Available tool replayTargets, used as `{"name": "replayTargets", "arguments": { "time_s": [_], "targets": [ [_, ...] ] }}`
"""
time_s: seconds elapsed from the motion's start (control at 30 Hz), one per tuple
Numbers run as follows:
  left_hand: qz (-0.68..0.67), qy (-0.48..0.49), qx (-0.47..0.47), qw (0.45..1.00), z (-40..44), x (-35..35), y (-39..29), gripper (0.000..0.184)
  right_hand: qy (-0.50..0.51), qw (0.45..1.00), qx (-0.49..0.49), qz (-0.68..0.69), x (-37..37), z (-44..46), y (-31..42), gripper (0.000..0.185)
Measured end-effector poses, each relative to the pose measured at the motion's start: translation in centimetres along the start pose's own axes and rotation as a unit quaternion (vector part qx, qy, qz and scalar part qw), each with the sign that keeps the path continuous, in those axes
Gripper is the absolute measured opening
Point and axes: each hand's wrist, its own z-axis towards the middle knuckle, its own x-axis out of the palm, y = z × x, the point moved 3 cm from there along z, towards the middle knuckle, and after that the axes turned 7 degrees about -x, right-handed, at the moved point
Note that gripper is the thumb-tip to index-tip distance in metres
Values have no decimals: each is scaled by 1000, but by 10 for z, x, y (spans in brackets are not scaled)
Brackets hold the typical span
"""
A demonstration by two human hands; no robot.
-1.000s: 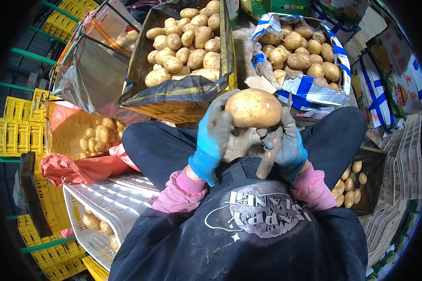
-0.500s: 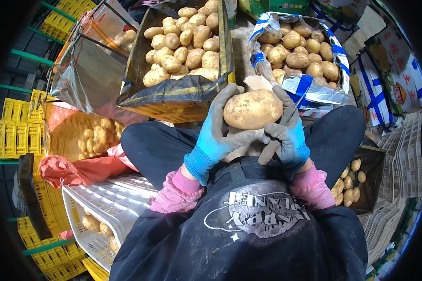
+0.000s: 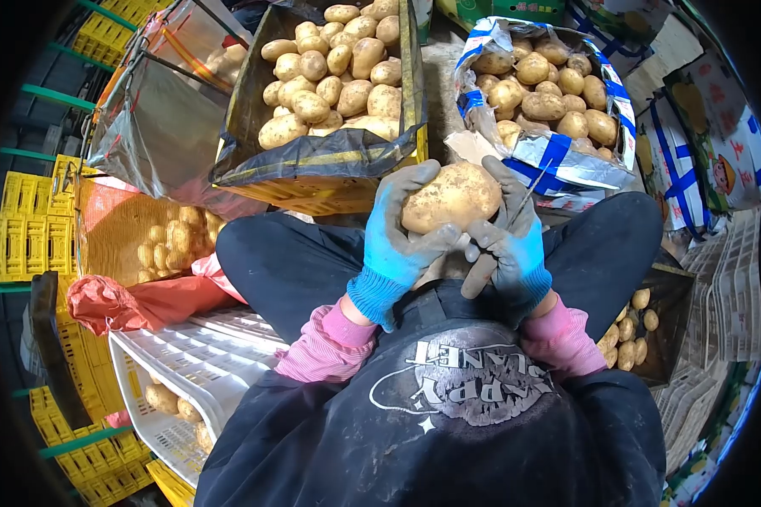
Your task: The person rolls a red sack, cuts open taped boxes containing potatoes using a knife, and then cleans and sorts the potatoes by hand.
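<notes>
Potato point(image 3: 453, 199) tipped since the earlier frame, right end now higher, clamped between gloved left hand point(image 3: 399, 232) and right hand point(image 3: 516, 241) above crossed legs point(image 3: 289, 264), right also gripping a thin tool point(image 3: 479, 277), yellow crate point(image 3: 338, 193) of potatoes point(image 3: 367, 57) just beyond.

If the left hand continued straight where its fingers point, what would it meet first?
Beyond the potato, the left hand would probably meet the yellow crate, near its front right corner; depth is unclear.
</notes>
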Motion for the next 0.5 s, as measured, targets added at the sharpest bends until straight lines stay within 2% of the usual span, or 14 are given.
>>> {"name": "replayTargets", "arguments": {
  "time_s": [0.1, 0.13, 0.2, 0.23, 0.33, 0.4, 0.43, 0.5],
  "targets": [
    [-104, -48, -31, 993, -2, 7, -14, 57, -19, 998, -22, -48, 3, -1, -5, 69],
    [-137, -77, -24, 987, -3, 8, -15, 44, -16, 998, -30, -50, 3, 1, -10, 66],
    [-131, -91, -105, 981, 3, -3, -3, 30, -20, 998, -32, -52, 5, 0, -16, 61],
    [-138, -109, -76, 981, 8, -6, -5, 20, -15, 994, -39, -99, 3, 1, -18, 55],
    [-177, -81, -110, 975, 30, -40, -16, 19, -23, 982, -26, -183, 3, 16, -10, 37],
    [-1, -135, -30, 990, 57, -83, -39, 22, -50, 986, 42, -156, 19, 28, 26, 27],
    [88, -173, 3, 981, 71, -104, -51, 25, -65, 984, -15, -164, 15, 37, 32, 23],
    [123, -263, 114, 950, 108, -160, -31, 27, -109, 979, -31, -171, -4, 51, 46, 21]
  ]
}}
